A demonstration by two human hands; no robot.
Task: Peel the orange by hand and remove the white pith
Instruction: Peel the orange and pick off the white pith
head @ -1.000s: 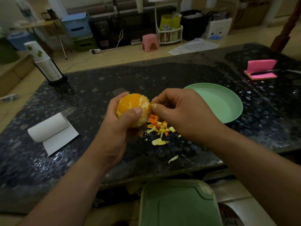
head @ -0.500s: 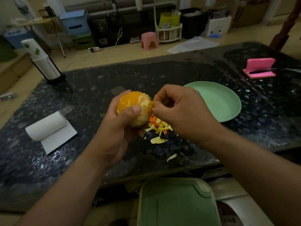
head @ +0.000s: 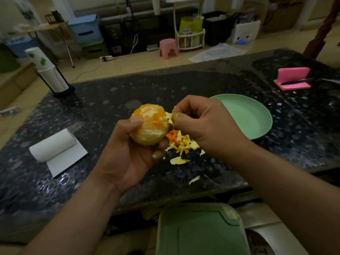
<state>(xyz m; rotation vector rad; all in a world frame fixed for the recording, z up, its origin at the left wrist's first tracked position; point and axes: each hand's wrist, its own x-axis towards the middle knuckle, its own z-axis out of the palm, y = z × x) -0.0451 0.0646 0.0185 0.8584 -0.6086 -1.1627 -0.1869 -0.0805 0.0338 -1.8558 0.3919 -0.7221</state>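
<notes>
The orange (head: 150, 124), mostly stripped of rind and streaked with pale pith over its flesh, is held in the air above the dark speckled table (head: 110, 92), near the middle of the view. The left hand (head: 125, 155) grips it from 7 o'clock, thumb pressed on the fruit's near-left face and fingers curled underneath. At 3 o'clock the right hand (head: 202, 122) is curled tight, its thumb and forefinger pinching a pale strip of pith (head: 170, 115) that is attached to the fruit's right edge. On the table at 5 o'clock from the fruit lies a heap of peel scraps (head: 182, 142), orange and yellow-white, with a lone scrap (head: 194, 179) farther out along the same line, near the table's front edge. A green plate (head: 257, 115) sits at 3 o'clock, just beyond the right hand. A paper towel roll (head: 53, 144) lies well apart at 8 o'clock, a stack of cups (head: 49, 74) stands at 10 o'clock, and a pink holder (head: 292, 78) sits at 2 o'clock. A green board (head: 200, 230) shows at 6 o'clock, below the table's edge.
</notes>
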